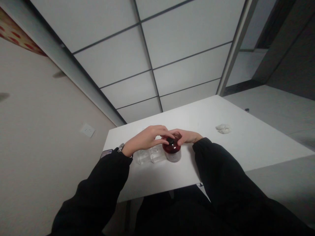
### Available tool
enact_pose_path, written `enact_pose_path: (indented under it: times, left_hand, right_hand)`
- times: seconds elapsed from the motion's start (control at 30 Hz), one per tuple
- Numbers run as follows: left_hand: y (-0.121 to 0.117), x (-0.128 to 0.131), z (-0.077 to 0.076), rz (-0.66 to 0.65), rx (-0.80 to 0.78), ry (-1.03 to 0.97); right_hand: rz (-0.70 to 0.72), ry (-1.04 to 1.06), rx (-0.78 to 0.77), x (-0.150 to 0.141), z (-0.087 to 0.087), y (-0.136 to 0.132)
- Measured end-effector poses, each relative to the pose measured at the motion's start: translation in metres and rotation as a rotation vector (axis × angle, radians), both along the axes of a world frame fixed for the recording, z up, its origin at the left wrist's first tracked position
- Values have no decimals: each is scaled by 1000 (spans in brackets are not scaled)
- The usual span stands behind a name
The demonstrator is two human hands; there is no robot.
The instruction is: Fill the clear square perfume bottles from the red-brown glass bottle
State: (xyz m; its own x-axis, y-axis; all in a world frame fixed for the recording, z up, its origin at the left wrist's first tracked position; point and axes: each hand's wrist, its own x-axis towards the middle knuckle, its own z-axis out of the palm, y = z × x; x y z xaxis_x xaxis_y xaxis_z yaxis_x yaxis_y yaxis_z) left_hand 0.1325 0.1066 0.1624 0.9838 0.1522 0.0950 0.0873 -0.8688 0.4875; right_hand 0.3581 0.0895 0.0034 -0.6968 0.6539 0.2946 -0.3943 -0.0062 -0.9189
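A dark red jar (172, 153) with a pale label and a black top stands on the white table (221, 150). My left hand (147, 137) reaches over from the left, its fingertips curled onto the jar's black top. My right hand (185, 136) comes from the right, fingers bent against the same top. Both arms wear black sleeves, and a watch shows at my left wrist. Two small clear glass containers (150, 156) stand just left of the jar, partly under my left hand.
A crumpled white tissue (223, 128) lies on the table to the right. A phone (106, 152) sits at the table's left edge near my left wrist. A beige wall with a socket (87, 130) is on the left; frosted glass panels stand behind the table.
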Motion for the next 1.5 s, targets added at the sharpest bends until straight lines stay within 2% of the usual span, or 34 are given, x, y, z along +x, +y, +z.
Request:
enact_pose_path:
  times: [0.1,0.2,0.27,0.33,0.47,0.6,0.7,0.9,1.13,1.33,1.5]
  left_hand:
    - [3,3,-5,39,84,1]
    - [-1,6,-10,131,202,16]
    - [-8,8,-11,165,214,-9]
    - [-16,9,-9,133,148,-52]
    - [-27,5,-1,-14,20,-39]
    - [-26,0,4,-28,109,9]
    - [-23,1,3,41,231,67]
    - [-26,17,-3,261,435,131]
    - [-40,44,3,434,631,436]
    - [-58,52,12,601,673,579]
    - [-65,53,14,699,664,577]
  right_hand:
    - [-42,1,18,-1,3,-1]
    - [-88,-6,52,-2,7,-3]
    - [-98,-8,67,-2,9,-3]
    - [-96,-14,70,-2,8,-3]
    - [-85,-35,59,0,4,0]
    - [-77,-14,39,-1,2,0]
    - [-61,10,40,-4,4,-1]
    - [-51,29,28,-6,4,0]
    - [-42,-36,14,-2,-3,6]
    - [-12,-38,12,-6,5,4]
    - [-42,-28,48,-8,13,1]
